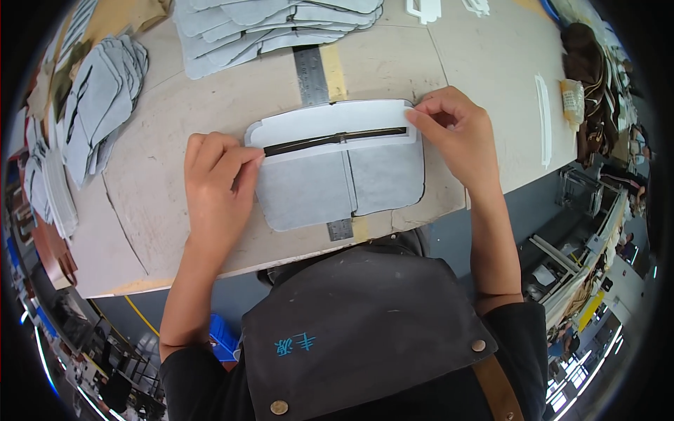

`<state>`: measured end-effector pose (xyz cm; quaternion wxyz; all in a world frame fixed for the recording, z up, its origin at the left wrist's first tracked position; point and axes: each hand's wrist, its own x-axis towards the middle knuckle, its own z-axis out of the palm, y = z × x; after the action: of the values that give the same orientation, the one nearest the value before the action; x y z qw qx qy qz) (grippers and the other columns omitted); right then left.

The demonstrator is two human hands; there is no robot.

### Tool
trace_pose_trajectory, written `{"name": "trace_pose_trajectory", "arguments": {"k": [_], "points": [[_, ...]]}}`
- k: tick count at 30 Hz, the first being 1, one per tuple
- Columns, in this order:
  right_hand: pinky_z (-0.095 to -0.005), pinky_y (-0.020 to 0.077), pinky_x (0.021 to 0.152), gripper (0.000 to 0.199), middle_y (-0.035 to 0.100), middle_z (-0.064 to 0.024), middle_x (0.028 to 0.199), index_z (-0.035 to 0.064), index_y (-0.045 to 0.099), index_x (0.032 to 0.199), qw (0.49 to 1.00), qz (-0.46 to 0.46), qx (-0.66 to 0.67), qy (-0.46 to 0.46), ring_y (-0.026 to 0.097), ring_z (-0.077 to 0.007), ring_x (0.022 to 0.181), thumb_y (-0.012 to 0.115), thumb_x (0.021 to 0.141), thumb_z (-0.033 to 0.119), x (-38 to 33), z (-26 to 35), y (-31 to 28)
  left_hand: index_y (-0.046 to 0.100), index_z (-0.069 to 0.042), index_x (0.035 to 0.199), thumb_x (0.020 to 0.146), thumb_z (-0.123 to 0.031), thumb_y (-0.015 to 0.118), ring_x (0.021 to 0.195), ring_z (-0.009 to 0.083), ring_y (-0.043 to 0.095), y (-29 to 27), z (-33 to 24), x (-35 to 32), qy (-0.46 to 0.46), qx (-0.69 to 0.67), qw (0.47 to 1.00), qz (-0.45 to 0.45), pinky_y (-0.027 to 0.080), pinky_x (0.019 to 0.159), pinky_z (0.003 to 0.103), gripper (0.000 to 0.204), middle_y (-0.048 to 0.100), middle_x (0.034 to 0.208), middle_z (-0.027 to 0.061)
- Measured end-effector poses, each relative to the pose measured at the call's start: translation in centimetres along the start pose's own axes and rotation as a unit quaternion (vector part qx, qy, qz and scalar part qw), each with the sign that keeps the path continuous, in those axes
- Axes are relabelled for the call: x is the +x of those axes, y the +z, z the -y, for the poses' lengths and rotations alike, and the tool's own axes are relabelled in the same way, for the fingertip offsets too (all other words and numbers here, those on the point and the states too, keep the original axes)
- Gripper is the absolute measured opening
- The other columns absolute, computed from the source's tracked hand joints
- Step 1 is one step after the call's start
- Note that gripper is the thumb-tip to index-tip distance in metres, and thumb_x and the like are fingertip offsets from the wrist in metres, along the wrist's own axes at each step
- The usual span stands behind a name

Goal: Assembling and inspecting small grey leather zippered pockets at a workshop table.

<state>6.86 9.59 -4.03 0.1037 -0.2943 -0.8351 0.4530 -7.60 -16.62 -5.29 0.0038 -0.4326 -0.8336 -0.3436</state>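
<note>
A grey, round-cornered bag panel (302,189) lies in front of me, with a seam down its lower half. Across its upper part is a white frame-like strip (316,119) around a long dark slot (302,144). My left hand (219,179) pinches the panel's left edge by the slot's end, thumb against fingers. At the upper right corner, my right hand (456,133) closes thumb and fingertips on the white strip and panel edge. Under the panel, a steel ruler (310,74) shows above and below it, beside a yellowish strip (334,70).
Stacked grey panels (274,31) lie at the far side of the worktable (154,210), with more grey pieces (105,98) at the left. White frame strips (424,10) are at the back. A small bottle (572,105) and dark brown material (586,56) sit at the right edge.
</note>
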Motion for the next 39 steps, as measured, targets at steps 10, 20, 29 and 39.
{"name": "trace_pose_trajectory", "arguments": {"k": [10, 20, 29, 39], "points": [[-0.0298, 0.0497, 0.064, 0.011, 0.064, -0.0079, 0.081, -0.0008, 0.068, 0.078, 0.996, -0.006, -0.08, -0.028, 0.061, -0.017, 0.068, 0.075, 0.08, 0.007, 0.8, 0.0, 0.4, 0.069, 0.0, 0.081, 0.07, 0.007, 0.074, 0.083, 0.0233, 0.05, -0.1, 0.0, 0.7, -0.009, 0.021, 0.999, 0.028, 0.043, 0.069, 0.033, 0.014, 0.056, 0.083, 0.006], [-0.0304, 0.0518, 0.061, 0.011, 0.065, -0.009, 0.083, -0.0017, 0.067, 0.078, 0.99, -0.006, -0.125, -0.072, 0.063, -0.0186, 0.065, 0.075, 0.081, 0.006, 0.9, -0.2, 0.6, 0.069, 0.0, 0.081, 0.072, 0.007, 0.074, 0.086, 0.0234, 0.052, -0.2, -0.1, 1.0, -0.006, 0.022, 0.999, 0.037, 0.045, 0.073, 0.033, 0.013, 0.057, 0.086, 0.0065], [-0.0297, 0.0529, 0.062, 0.012, 0.063, -0.0088, 0.083, -0.0002, 0.063, 0.085, 0.99, -0.05, -0.124, -0.044, 0.064, -0.0188, 0.067, 0.074, 0.081, 0.002, 0.2, -0.2, 1.1, 0.068, 0.001, 0.079, 0.07, 0.009, 0.073, 0.083, 0.0245, 0.05, 0.1, 0.0, 1.0, 0.003, 0.013, 1.0, 0.026, 0.044, 0.07, 0.034, 0.013, 0.057, 0.084, 0.0068], [-0.0344, 0.0565, 0.077, 0.036, 0.068, -0.0109, 0.11, -0.005, 0.069, 0.101, 0.909, -0.023, -0.214, -0.358, 0.065, -0.0288, 0.096, 0.065, 0.067, -0.014, -2.3, -3.0, -0.3, 0.067, 0.001, 0.079, 0.068, 0.009, 0.072, 0.083, 0.026, 0.051, 0.1, -0.1, 1.1, 0.01, 0.011, 1.0, 0.025, 0.044, 0.07, 0.035, 0.015, 0.057, 0.084, 0.0081]]}}
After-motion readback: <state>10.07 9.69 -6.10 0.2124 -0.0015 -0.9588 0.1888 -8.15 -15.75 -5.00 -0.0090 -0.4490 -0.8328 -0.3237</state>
